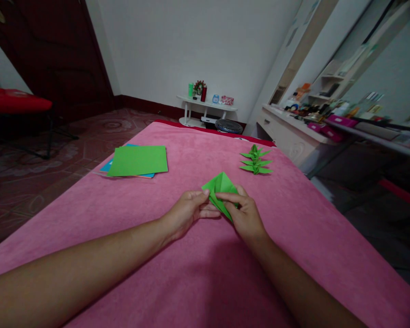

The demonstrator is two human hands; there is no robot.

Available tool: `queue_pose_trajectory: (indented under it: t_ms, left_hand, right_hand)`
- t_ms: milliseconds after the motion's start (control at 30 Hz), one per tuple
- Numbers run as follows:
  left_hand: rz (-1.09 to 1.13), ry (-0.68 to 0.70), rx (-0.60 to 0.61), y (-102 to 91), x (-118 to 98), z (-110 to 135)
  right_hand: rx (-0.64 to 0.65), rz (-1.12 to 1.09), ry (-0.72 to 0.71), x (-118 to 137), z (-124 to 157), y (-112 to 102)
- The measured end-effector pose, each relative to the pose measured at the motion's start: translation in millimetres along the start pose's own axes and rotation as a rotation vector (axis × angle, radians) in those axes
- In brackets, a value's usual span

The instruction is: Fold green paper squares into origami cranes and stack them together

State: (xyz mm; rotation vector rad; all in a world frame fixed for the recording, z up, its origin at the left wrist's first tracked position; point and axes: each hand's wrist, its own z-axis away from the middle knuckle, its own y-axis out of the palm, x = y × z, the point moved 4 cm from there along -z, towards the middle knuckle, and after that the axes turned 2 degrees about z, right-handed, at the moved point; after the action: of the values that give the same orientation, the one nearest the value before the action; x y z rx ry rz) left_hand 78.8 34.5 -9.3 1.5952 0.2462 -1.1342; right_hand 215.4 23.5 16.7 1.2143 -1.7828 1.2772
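Note:
A partly folded green paper (221, 186) lies on the pink cloth (177, 255) in front of me. My left hand (188, 210) pinches its near left edge with curled fingers. My right hand (243, 214) presses on its right side, thumb and forefinger closed over a fold. Much of the paper's near part is hidden under my fingers.
A stack of flat sheets, green (138, 160) on top with blue beneath, lies at the far left of the cloth. Several finished green folded figures (256, 161) sit at the far right. A white low table (207, 109) and a cluttered dresser (314, 123) stand beyond.

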Motion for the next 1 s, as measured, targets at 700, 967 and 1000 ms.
queue_pose_trajectory:
  t_ms: [700, 967, 1000]
  left_hand:
    - [-0.214, 0.096, 0.075, 6.0, -3.1, -3.5]
    - [-0.096, 0.062, 0.074, 5.1, -3.9, -0.3]
    - [-0.093, 0.063, 0.076, 4.9, -3.8, -0.3]
  right_hand:
    - [-0.008, -0.002, -0.016, 1.2, -0.1, -3.0]
    - [-0.014, -0.062, 0.005, -1.6, -0.2, -3.7]
    - [-0.010, -0.065, 0.005, -2.1, -0.1, -3.4]
